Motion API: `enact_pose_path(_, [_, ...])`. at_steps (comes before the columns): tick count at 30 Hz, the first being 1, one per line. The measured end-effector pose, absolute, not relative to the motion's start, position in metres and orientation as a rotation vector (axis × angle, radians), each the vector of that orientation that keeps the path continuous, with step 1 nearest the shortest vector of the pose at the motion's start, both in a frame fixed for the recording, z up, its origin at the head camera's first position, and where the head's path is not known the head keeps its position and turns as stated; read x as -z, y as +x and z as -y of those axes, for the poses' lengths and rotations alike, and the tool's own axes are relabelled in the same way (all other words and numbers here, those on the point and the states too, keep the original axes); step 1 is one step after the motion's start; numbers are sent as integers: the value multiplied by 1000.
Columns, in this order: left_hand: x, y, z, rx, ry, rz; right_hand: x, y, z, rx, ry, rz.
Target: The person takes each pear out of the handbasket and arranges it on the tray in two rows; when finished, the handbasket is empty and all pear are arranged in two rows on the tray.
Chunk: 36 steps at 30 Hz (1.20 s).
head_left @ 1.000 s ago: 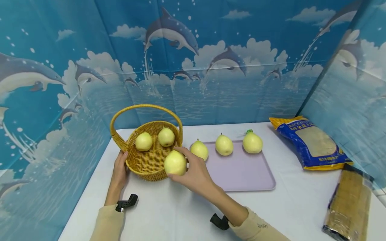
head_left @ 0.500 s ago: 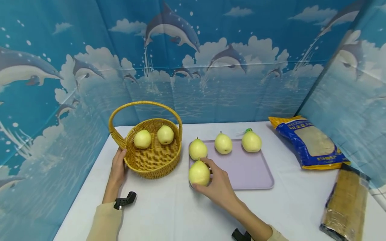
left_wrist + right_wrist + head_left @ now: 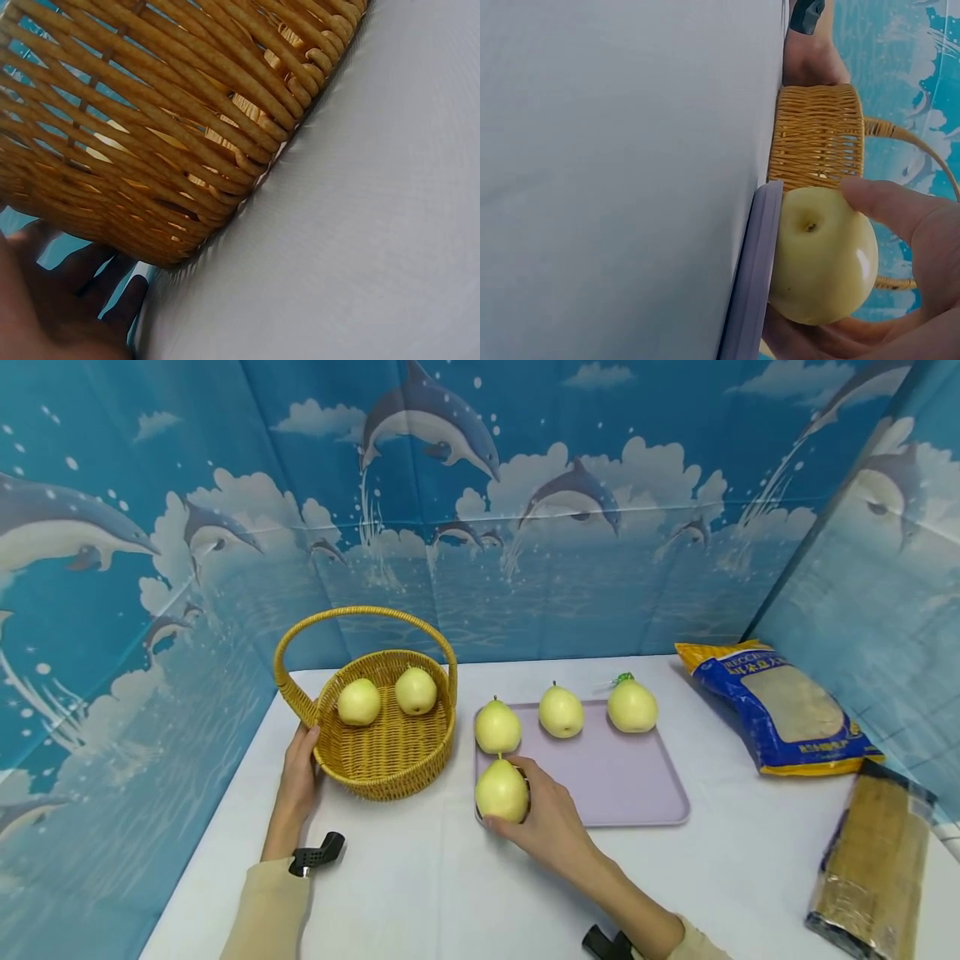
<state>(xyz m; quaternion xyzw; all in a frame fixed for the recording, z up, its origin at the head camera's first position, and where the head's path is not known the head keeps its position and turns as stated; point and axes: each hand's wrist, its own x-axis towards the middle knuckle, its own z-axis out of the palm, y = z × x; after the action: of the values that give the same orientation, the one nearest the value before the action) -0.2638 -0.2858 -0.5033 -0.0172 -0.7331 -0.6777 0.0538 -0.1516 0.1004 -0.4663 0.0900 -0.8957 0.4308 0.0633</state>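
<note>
My right hand (image 3: 553, 820) holds a pale yellow-green pear (image 3: 501, 792) at the front left corner of the lilac tray (image 3: 611, 781), thumb and fingers around it. The right wrist view shows that pear (image 3: 821, 259) low against the tray's edge (image 3: 754, 277). My left hand (image 3: 297, 781) rests against the left side of the golden wicker basket (image 3: 393, 787). In the left wrist view its fingers (image 3: 88, 266) lie along the woven wall (image 3: 172, 127), partly in shadow. Two pears, a left one (image 3: 359, 702) and a right one (image 3: 416, 691), sit inside the basket.
Three more pears, left (image 3: 498, 727), middle (image 3: 561, 712) and right (image 3: 632, 705), stand along the tray's back edge. A blue and yellow bag (image 3: 787, 706) and a brown wrapped pack (image 3: 873, 860) lie at the right. The basket's tall handle (image 3: 365, 612) arches upward.
My right hand has carried the pear from the basket's front right rim rightward to the tray's front left corner. Over the last half second it barely moves. My left hand stays at the basket.
</note>
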Motion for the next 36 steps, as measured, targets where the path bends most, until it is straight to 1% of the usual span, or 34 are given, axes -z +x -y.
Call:
enact_pose_path(7, [503, -264, 284, 2092, -44, 2204, 460, -152, -105, -1286, 218, 2777])
enact_pose_path(16, [509, -265, 284, 2095, -52, 2196, 458, -153, -109, -1249, 231, 2773])
enact_pose_path(27, [506, -266, 285, 2051, -58, 2228, 455, -153, -112, -1193, 170, 2817])
enact_pose_path(36, [503, -265, 284, 2035, -40, 2243, 456, -153, -109, -1228, 198, 2817])
